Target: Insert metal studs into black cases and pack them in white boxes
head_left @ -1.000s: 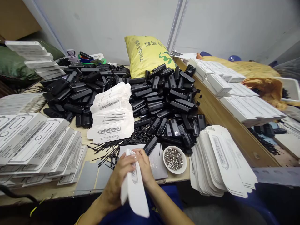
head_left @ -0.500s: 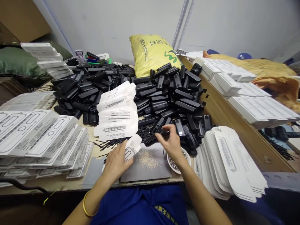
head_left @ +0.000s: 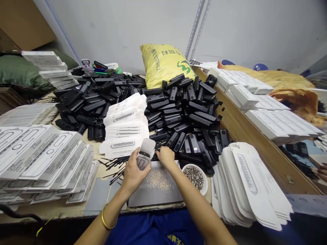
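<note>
My left hand [head_left: 133, 172] is closed round a small white folded carton [head_left: 145, 153], held upright with its open end facing away. My right hand [head_left: 166, 157] is curled just right of the carton's mouth, at the near edge of a big heap of black plastic combs [head_left: 184, 109]; its fingertips are hidden, so what they pinch is unclear. Both hands hover over a grey mat [head_left: 155, 185] with pale scuff marks. Thin black sticks [head_left: 114, 163] lie scattered left of the mat.
A white bowl of small metal beads [head_left: 194, 176] sits right of the mat. Flat white cartons [head_left: 252, 183] are stacked right, another pile [head_left: 126, 127] in the middle, printed cards [head_left: 38, 153] at left. A yellow sack [head_left: 163, 63] stands behind. Another person's fingers [head_left: 322, 171] show far right.
One second ago both hands held the carton close to my body. My right hand then reached out to the combs and has now come back left to the carton's open end.
</note>
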Demonstrator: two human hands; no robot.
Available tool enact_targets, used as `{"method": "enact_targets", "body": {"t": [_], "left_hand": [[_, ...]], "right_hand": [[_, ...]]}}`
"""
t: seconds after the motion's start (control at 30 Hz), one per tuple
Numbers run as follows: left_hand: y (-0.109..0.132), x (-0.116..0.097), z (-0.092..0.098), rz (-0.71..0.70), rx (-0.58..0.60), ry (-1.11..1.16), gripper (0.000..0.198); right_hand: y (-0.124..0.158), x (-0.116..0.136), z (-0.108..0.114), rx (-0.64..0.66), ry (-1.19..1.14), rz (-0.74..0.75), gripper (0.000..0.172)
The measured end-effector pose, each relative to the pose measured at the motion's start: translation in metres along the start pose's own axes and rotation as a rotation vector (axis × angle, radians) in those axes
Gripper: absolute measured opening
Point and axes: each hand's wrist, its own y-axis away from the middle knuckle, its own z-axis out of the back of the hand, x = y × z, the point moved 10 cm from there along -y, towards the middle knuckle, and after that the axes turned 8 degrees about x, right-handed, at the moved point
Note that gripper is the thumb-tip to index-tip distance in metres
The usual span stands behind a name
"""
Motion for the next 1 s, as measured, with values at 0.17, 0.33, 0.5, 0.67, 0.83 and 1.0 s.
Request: {"method": "enact_targets", "body": {"t": [0.17, 0.33, 0.5, 0.67, 0.83, 1.0], "left_hand": [[-0.009, 0.003, -0.02, 0.025, 0.045, 0.118, 0.067], [-0.016, 0.003, -0.029, 0.031, 0.048, 0.192, 0.071], [-0.016, -0.005, -0.035, -0.005, 0.092, 0.279, 0.081], [-0.011, -0.015, -0.032, -0.113, 0.078, 0.228, 0.076], [-0.008, -0.026, -0.041, -0.203, 0.155, 0.179, 0.039], [-0.015, -0.019, -0.041, -0.133, 0.22, 0.359, 0.069]], "right_hand": [[-0.002, -0.001, -0.007, 0.0, -0.088, 0.014, 0.013], [0.015, 0.018, 0.043, -0.062, -0.585, 0.183, 0.027], [0.049, 0.052, 0.065, -0.14, -0.872, 0.408, 0.031], [0.053, 0.056, 0.05, -0.076, -0.557, 0.45, 0.014], [0.041, 0.037, 0.032, -0.05, -0.812, 0.34, 0.035], [0.064, 0.059, 0.019, -0.204, -0.617, 0.458, 0.014]]}}
